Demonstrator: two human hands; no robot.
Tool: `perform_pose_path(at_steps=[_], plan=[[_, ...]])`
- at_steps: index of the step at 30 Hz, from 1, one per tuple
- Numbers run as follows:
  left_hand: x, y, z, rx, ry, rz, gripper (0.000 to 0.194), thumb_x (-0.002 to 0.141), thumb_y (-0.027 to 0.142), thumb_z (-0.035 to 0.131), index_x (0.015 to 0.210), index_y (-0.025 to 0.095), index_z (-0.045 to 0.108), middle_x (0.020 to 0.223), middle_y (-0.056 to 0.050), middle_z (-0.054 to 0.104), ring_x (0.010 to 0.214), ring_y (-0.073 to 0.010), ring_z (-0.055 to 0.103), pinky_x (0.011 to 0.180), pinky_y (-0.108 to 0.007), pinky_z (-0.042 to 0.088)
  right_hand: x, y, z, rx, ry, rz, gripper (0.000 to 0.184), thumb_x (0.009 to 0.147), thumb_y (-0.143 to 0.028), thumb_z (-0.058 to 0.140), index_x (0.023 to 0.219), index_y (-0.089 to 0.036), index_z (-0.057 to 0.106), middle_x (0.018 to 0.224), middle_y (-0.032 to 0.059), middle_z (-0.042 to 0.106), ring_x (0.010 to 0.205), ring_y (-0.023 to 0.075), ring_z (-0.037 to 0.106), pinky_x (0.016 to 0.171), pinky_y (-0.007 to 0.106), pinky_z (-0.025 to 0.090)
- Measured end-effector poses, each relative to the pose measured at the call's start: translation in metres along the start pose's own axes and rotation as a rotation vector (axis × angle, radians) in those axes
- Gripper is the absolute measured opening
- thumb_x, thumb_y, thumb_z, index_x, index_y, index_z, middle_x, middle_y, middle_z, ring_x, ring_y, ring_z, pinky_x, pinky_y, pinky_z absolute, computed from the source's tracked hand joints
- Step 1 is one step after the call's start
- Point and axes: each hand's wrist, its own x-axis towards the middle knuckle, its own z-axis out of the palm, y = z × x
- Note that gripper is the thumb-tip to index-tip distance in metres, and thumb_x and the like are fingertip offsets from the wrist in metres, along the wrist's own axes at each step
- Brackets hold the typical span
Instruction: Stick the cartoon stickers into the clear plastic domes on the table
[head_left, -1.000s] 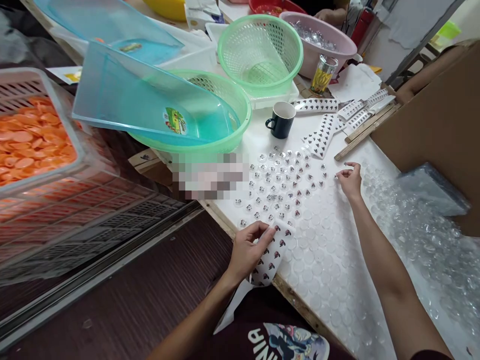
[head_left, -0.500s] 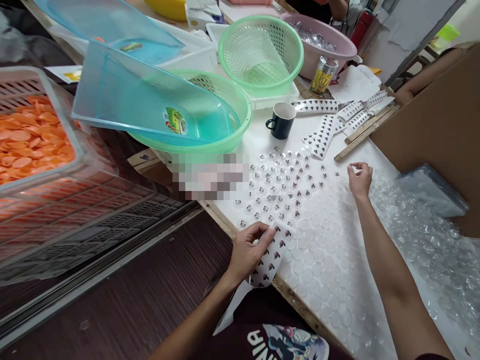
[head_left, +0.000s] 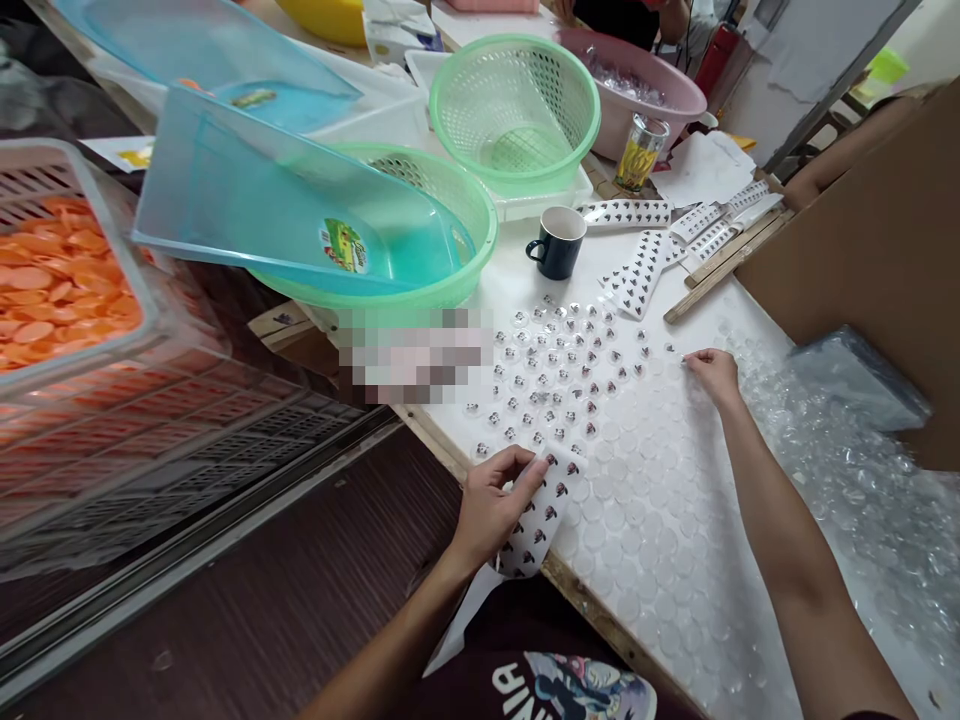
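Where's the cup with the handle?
In the head view, the dark mug stands upright, a bit right of centre in the upper half, between a green basket on its left and printed strips on its right.

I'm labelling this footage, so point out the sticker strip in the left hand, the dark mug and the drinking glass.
Sticker strip (head_left: 543, 518): head view, on its printed face.
Dark mug (head_left: 559, 256): head view, on its outer wall.
Drinking glass (head_left: 637, 164): head view, on its side.

Right hand (head_left: 716, 378) shifts left and lower vs half a second ago, fingertips now just beside a stickered disc (head_left: 670, 348). Red basin behind gone from view since first frame.
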Motion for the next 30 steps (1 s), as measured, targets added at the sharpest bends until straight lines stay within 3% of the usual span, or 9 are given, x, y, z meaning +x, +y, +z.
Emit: perform_pose_path(at_steps=[5,8,10,13,16,18,22,25,30], plan=[[0.001,0.0,0.0,0.016,0.0,0.006,0.023,0.088,0.031,0.064,0.07,0.017,0.063,0.063,0.002,0.057,0.058,-0.0113,0.048,0.056,-0.022,0.04,-0.004,-0.012,0.004,-0.171,0.046,-0.025,0.008,0.069,-0.026,0.066,0.074,-0.021,0.063,0.071,0.0023,0.068,0.078,0.0227,0.063,0.086,0.038,0.043],[0.001,-0.001,0.0,0.02,-0.005,0.01,0.023,0.088,0.031,0.064,0.07,0.017,0.064,0.062,0.003,0.056,0.057,-0.0109,0.047,0.056,-0.021,0.039,-0.007,-0.017,0.003,-0.221,0.072,-0.037,0.025,0.07,-0.023,0.068,0.094,-0.022,0.062,0.069,-0.0005,0.066,0.081,0.0244,0.062,0.093,0.042,0.039],[0.001,-0.002,0.0,0.017,-0.008,0.014,0.024,0.089,0.032,0.064,0.07,0.017,0.064,0.062,0.003,0.056,0.057,-0.0109,0.047,0.055,-0.021,0.039,-0.009,-0.021,0.001,-0.226,0.091,-0.054,0.033,0.071,-0.022,0.067,0.103,-0.022,0.06,0.068,-0.0015,0.064,0.08,0.0244,0.061,0.094,0.043,0.038],[0.001,-0.003,0.0,0.012,-0.005,0.011,0.024,0.089,0.032,0.064,0.07,0.017,0.063,0.062,0.003,0.056,0.057,-0.011,0.047,0.056,-0.021,0.039,-0.022,-0.031,0.001,-0.209,0.141,-0.092,0.02,0.08,-0.024,0.059,0.1,-0.02,0.06,0.078,0.0022,0.066,0.08,0.0222,0.06,0.094,0.042,0.038],[0.001,-0.003,-0.001,0.0,-0.001,-0.001,0.023,0.089,0.032,0.064,0.071,0.017,0.063,0.062,0.003,0.055,0.057,-0.0108,0.046,0.056,-0.021,0.038,-0.063,-0.051,0.007,-0.038,0.168,-0.178,0.018,0.089,-0.032,0.049,0.092,-0.019,0.061,0.088,0.0056,0.067,0.076,0.0193,0.058,0.084,0.036,0.042],[0.0,-0.004,0.0,-0.011,0.013,-0.006,0.024,0.089,0.032,0.065,0.071,0.017,0.062,0.061,0.004,0.053,0.056,-0.0104,0.045,0.056,-0.021,0.038,-0.108,-0.067,0.015,0.178,0.018,-0.301,0.025,0.092,-0.042,0.051,0.086,-0.02,0.062,0.084,0.0054,0.067,0.077,0.0201,0.058,0.076,0.033,0.044],[-0.001,-0.004,0.002,-0.043,0.057,-0.005,0.026,0.088,0.032,0.065,0.068,0.017,0.06,0.061,0.003,0.053,0.056,-0.0101,0.045,0.055,-0.021,0.038,-0.198,-0.093,0.031,0.313,-0.539,-0.437,0.023,0.086,-0.043,0.067,0.097,-0.023,0.068,0.091,0.0022,0.07,0.08,0.0185,0.06,0.078,0.032,0.045],[0.0,-0.002,0.003,-0.054,0.052,-0.004,0.03,0.087,0.033,0.066,0.063,0.017,0.059,0.058,0.003,0.053,0.055,-0.0102,0.046,0.054,-0.021,0.039,-0.229,-0.099,0.036,0.353,-0.647,-0.394,0.016,0.084,-0.037,0.069,0.087,-0.023,0.066,0.083,0.0,0.068,0.077,0.017,0.058,0.074,0.03,0.044],[0.002,0.001,0.004,-0.084,0.029,-0.041,0.015,0.085,0.031,0.068,0.084,0.017,0.07,0.075,-0.002,0.069,0.065,-0.0141,0.06,0.061,-0.023,0.048,-0.228,-0.094,0.034,0.384,-0.711,-0.306,0.022,0.09,-0.038,0.061,0.077,-0.021,0.065,0.072,-0.0013,0.063,0.069,0.0152,0.055,0.064,0.027,0.04]])
